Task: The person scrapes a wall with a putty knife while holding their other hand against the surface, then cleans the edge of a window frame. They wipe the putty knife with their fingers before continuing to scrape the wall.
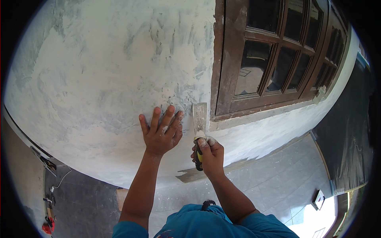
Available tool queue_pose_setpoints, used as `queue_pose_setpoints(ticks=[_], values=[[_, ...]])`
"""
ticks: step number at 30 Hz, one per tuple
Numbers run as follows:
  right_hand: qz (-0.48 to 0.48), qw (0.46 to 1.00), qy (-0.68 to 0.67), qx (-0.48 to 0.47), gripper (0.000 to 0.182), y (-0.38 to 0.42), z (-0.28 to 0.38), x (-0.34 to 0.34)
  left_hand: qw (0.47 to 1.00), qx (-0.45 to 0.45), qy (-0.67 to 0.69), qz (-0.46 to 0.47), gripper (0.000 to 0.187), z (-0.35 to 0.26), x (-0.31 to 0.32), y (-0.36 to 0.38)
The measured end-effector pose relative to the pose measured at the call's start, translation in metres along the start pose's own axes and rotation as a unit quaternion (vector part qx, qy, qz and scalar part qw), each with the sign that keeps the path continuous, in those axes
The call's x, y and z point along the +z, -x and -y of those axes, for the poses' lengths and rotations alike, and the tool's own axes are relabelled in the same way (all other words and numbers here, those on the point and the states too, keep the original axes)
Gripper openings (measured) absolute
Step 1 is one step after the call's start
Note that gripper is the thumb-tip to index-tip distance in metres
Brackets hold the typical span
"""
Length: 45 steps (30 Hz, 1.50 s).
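Head view: we have the right hand closed around the putty knife, gripping its black-and-yellow handle. Blade points up, nearly vertical, broad face toward us, in front of the wall, just left of the lower-left corner of the window frame. We can't tell whether the blade edge presses on the wall. Left hand grips nothing: fingers moderately spread, palm side to the wall, left of the blade and near it; both hands carry white smears. Wall is white with grey streaks, some just above the fingertips. Grey floor runs along the wall's lower edge. At the floor's far lower-left we see a red item, too small to identify.
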State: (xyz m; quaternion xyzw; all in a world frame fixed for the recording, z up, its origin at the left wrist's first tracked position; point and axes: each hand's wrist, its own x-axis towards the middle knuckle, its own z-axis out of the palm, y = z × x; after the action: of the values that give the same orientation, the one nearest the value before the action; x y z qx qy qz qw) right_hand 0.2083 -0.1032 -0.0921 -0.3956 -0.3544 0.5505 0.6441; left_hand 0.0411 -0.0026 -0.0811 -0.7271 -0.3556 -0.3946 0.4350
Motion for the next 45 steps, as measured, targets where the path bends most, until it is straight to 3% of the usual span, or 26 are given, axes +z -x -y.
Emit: queue_pose_setpoints(ticks=[4,7,14,19,26,28,37,40,45], values=[[0.0,1.0,-0.023,-0.008,0.023,-0.002,-0.003,0.0,1.0,0.013,-0.002,-0.003,0.034,0.002,0.002,-0.001],[-0.011,0.999,0.001,0.042,0.022,0.008,-0.033,-0.01,1.0,0.019,0.005,-0.009,0.034,0.003,0.003,-0.001],[-0.001,0.998,-0.063,0.005,0.022,0.001,0.012,0.007,1.0,0.025,0.0,-0.006,0.034,0.003,0.002,-0.002],[-0.011,0.999,-0.031,0.035,0.024,0.012,-0.03,-0.004,1.0,0.024,-0.002,-0.019,0.036,0.002,0.004,-0.002],[-0.008,0.998,-0.061,0.017,0.024,0.008,-0.005,0.007,0.999,0.032,0.001,-0.021,0.037,0.003,0.004,-0.001],[-0.028,0.997,-0.043,0.054,0.026,0.014,-0.021,0.004,1.0,0.004,-0.004,-0.01,0.036,0.001,0.005,0.001],[-0.014,0.997,-0.076,0.015,0.027,0.008,-0.006,0.007,0.999,0.027,0.008,-0.019,0.036,0.003,0.003,-0.002],[-0.033,0.997,-0.061,0.046,0.028,0.015,-0.024,0.006,1.0,0.007,0.005,-0.012,0.036,0.002,0.004,0.0],[-0.022,0.998,-0.064,-0.001,0.027,0.001,-0.002,0.008,0.999,0.028,0.011,-0.015,0.037,0.003,0.002,0.0]])
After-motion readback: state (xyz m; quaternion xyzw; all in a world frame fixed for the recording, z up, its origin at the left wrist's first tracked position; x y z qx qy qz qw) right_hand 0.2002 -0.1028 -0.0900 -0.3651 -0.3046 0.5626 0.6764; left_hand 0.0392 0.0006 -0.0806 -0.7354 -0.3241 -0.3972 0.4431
